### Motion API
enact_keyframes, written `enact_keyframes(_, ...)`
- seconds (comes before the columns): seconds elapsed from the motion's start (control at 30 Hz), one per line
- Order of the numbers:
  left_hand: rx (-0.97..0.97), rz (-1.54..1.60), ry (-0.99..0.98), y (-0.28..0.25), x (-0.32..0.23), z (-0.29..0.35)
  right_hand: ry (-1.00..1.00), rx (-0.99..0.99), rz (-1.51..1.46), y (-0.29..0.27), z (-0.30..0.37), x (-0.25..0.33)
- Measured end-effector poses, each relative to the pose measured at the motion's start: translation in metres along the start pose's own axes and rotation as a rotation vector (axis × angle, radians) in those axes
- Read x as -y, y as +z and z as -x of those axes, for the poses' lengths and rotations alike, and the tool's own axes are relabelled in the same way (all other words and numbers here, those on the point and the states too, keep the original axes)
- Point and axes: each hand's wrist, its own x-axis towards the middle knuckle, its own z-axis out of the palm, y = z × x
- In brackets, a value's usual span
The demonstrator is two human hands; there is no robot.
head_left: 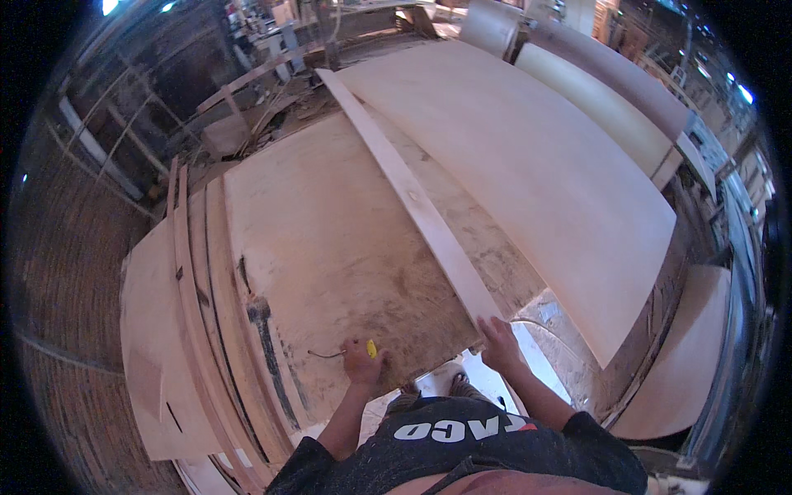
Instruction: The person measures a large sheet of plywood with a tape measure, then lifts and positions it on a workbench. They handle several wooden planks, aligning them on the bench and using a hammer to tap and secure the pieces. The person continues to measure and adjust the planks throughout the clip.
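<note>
My left hand [363, 363] rests low over the near part of the worktable [322, 206], closed around a small yellow tape measure [371, 349]. A thin dark strap sticks out to the left of that hand. My right hand [501, 345] grips the near end of a long, narrow, pale wooden board [412, 194], its fingers over the board's end. The board runs away from me across the worktable to its far side. Right of the board lies a large pale plywood sheet [536, 165]. What my right thumb touches is hidden.
Long wooden strips [198, 305] and a pale panel [153, 346] lie along the table's left side. Curved sheets [594, 95] stand at the back right. Another pale sheet [685, 355] leans at the right. Scrap wood [264, 115] is heaped beyond the table's far left.
</note>
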Motion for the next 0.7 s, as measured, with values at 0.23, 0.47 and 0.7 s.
enact_keyframes(0.23, -0.070, -0.191, 0.068, 0.026, 0.015, -0.005, 0.127, 0.057, 0.169, 0.043, -0.032, 0.026)
enact_keyframes(0.47, -0.268, -0.090, 0.110, 0.021, -0.019, 0.014, 0.080, 0.177, 0.001, 0.015, -0.001, -0.001)
enact_keyframes(0.7, -0.337, 0.018, 0.409, 0.042, -0.138, 0.046, 0.223, -0.073, -0.123, -0.050, 0.099, -0.088)
